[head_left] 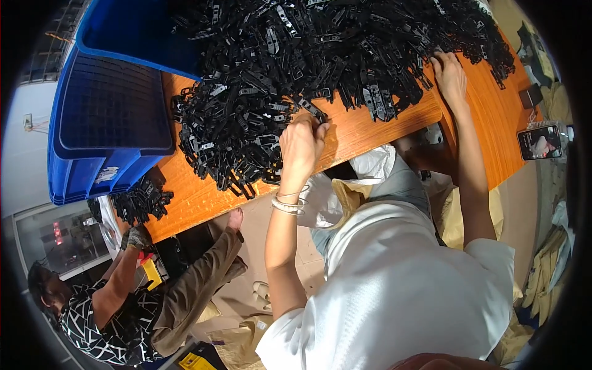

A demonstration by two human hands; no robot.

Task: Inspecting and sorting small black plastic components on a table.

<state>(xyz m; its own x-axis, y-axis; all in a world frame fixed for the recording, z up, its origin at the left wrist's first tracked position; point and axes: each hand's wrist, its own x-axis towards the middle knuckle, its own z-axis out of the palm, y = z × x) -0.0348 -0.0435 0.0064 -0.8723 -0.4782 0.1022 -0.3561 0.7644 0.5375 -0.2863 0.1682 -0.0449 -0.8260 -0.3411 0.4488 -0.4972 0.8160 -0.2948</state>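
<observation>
Though illegible, crate label [107, 174] near black parts [234, 132]

Black plastic parts [333, 58] are running past the top edge and hiding much of the bench [370, 132]; the left hand [301, 148] is covering part of one; a phone [540, 143] is showing unreadably small details.

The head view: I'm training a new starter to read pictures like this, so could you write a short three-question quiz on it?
1. True or false: bracelets circle the wrist of the person's left hand.

2. Multiple choice: what colour is the crate to the left of the heap of black parts?
A) red
B) blue
C) green

3. Fill in: the phone is nearer to the person's ____ hand.

Key: 1. True. 2. B. 3. Right; the right hand is nearer.
</observation>
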